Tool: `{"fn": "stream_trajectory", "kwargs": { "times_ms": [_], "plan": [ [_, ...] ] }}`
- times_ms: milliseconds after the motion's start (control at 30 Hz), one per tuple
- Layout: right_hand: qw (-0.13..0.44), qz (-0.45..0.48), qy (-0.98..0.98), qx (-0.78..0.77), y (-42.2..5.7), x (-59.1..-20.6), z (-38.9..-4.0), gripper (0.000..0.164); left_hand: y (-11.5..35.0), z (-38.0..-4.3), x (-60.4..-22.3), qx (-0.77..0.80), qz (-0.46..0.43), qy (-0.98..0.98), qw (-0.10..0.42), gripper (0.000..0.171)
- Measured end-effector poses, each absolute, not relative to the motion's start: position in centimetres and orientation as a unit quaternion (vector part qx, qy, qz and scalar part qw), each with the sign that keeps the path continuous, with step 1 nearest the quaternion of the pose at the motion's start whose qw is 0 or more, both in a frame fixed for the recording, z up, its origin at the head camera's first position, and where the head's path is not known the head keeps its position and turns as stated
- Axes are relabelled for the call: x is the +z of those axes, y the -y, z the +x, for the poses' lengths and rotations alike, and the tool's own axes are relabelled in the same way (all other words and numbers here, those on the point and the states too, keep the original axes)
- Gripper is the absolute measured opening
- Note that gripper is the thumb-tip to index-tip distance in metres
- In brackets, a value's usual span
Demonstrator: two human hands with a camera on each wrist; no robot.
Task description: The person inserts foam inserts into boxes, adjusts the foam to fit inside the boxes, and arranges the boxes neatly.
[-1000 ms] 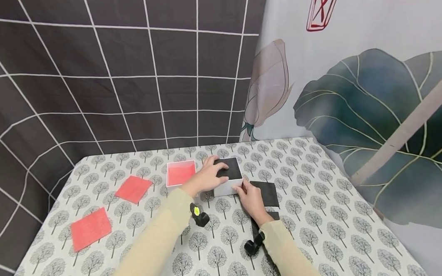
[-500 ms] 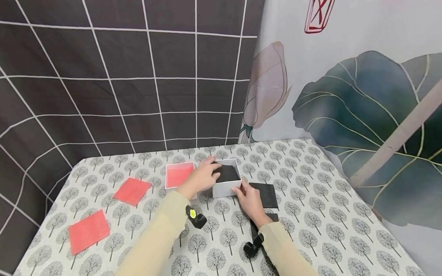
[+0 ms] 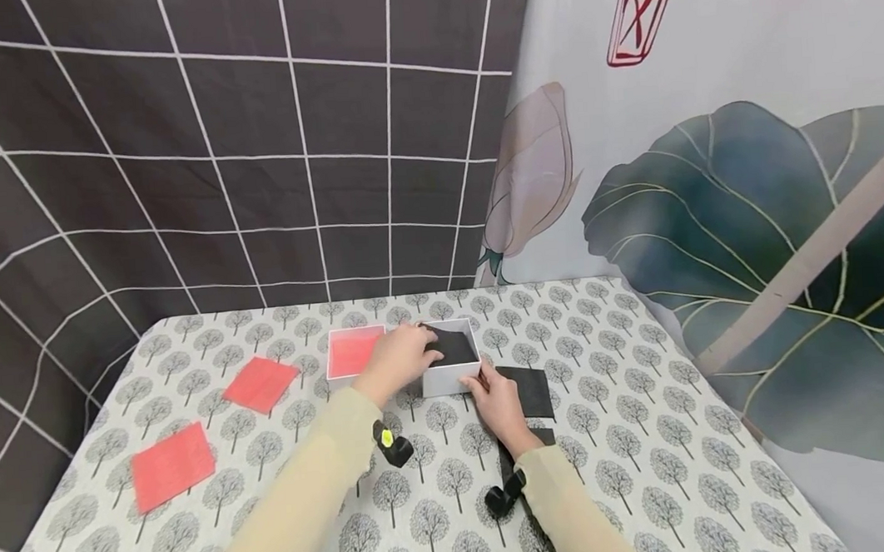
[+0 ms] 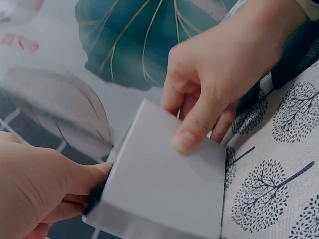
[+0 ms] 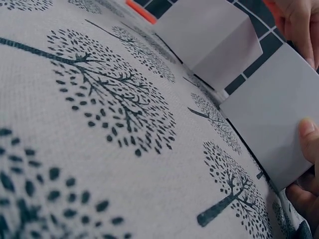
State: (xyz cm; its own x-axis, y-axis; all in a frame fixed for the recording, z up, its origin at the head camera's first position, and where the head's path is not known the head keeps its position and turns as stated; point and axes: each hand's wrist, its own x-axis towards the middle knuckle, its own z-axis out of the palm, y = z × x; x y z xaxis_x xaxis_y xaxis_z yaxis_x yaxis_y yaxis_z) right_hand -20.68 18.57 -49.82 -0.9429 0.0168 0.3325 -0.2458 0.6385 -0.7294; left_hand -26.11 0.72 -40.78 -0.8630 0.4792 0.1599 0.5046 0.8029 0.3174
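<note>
A small white box [image 3: 447, 381] with a black cloth square [image 3: 457, 348] inside it stands near the back of the table. My right hand [image 3: 497, 402] grips its front right corner, thumb on the front wall and fingers round the side, as the left wrist view shows. My left hand [image 3: 400, 359] reaches over the left rim and pinches the black cloth between thumb and fingers. In the left wrist view a dark bit of that cloth [image 4: 94, 196] shows below the left thumb; the box wall [image 4: 164, 172] hides the rest.
Left of it stands a second white box [image 3: 340, 383] with a red cloth [image 3: 352, 357] inside. Two red squares [image 3: 260, 384] lie on the left of the tree-print tablecloth [image 3: 393, 487]. Black squares [image 3: 526, 391] lie beside and under the right forearm.
The black cloth has gone from lying about level with the rim to sitting lower, so the inner walls show. My left fingers have drawn back toward the left rim.
</note>
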Motion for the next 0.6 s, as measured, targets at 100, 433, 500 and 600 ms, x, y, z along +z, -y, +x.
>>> {"fn": "stream_trajectory", "kwargs": {
  "times_ms": [100,433,500,600],
  "plan": [
    [0.162,0.069,0.891,0.418,-18.6,-49.8,-20.7,0.053,-0.6,-25.8,-40.6,-0.156,-0.268,0.949,0.052,0.021],
    [0.172,0.065,0.889,0.42,-18.7,-49.9,-20.7,0.054,-1.0,-26.4,-39.9,-0.148,-0.291,0.945,0.001,0.014],
    [0.171,0.066,0.888,0.423,-18.6,-50.0,-20.7,0.055,-1.1,-26.6,-40.0,-0.136,-0.294,0.946,-0.008,0.012],
    [0.174,0.066,0.888,0.422,-18.5,-50.0,-20.6,0.053,-1.5,-26.8,-40.2,-0.122,-0.292,0.948,-0.021,0.012]
  ]
}}
